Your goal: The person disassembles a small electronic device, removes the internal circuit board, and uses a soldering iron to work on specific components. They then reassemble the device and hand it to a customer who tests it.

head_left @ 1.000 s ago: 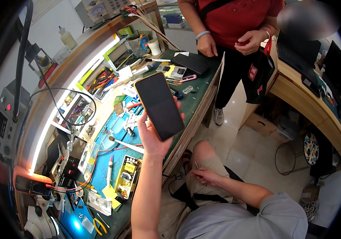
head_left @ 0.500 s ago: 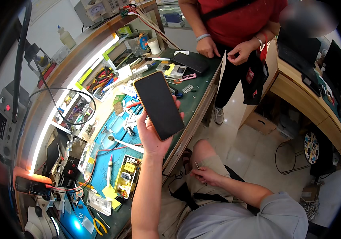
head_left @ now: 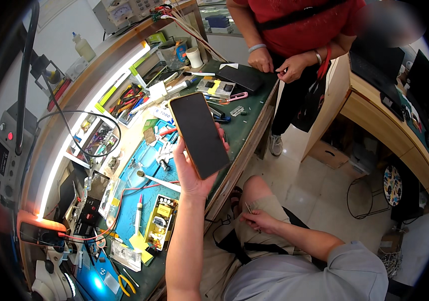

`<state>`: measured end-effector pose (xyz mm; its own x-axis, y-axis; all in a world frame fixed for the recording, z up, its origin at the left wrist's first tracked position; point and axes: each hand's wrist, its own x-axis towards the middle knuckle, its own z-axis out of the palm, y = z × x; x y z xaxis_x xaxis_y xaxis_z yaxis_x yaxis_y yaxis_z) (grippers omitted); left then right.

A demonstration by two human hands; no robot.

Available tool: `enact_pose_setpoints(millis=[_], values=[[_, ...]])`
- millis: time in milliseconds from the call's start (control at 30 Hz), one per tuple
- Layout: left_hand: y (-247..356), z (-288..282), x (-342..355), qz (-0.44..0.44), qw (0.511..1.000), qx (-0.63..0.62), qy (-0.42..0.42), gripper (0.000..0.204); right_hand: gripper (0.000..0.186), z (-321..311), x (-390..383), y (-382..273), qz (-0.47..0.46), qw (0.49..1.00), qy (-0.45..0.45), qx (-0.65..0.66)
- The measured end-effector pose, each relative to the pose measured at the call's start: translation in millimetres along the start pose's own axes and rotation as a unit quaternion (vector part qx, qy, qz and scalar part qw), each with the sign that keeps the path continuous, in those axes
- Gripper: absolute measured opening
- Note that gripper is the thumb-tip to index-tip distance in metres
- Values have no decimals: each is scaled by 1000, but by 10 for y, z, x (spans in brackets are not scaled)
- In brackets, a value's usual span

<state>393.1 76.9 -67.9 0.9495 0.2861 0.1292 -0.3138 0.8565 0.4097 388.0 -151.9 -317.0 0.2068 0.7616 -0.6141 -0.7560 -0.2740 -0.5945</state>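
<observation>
My left hand (head_left: 194, 173) holds up a smartphone (head_left: 199, 134) with a dark screen and a gold-rimmed edge, over the cluttered bench with its blue mat (head_left: 149, 188). My right hand (head_left: 257, 220) rests by my knee, closed on a thin metal tool (head_left: 248, 208) that looks like tweezers. Below the phone lie a white brush-like tool (head_left: 159, 182), a syringe (head_left: 138, 214) and a box of small parts (head_left: 161, 224).
A person in red (head_left: 300, 20) stands beyond the bench, both hands together. A microscope (head_left: 44, 276) and power supply (head_left: 9, 150) are at left. A wooden desk (head_left: 385, 130) with monitors and a round stool (head_left: 391, 185) are at right.
The other person's hands have drawn closer together and moved left, and their black bag has shifted. The phone in my left hand has tilted slightly; my right hand is nearly still.
</observation>
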Motion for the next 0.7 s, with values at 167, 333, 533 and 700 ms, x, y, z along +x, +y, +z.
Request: enact_pose_setpoints(millis=[167, 333, 533, 700], values=[[-1, -66, 39, 24, 998, 52, -31, 69, 32, -14, 9, 9, -3, 1000, 0, -8], [-35, -3, 24, 50, 994, 93, 0, 65, 33, 13, -4, -10, -1, 1000, 5, -17], [-28, 82, 39, 53, 996, 67, 35, 60, 33, 15, -10, -16, -6, 1000, 0, -18], [-24, 52, 39, 50, 997, 43, 27, 60, 34, 6, 0, -9, -2, 1000, 4, -20]])
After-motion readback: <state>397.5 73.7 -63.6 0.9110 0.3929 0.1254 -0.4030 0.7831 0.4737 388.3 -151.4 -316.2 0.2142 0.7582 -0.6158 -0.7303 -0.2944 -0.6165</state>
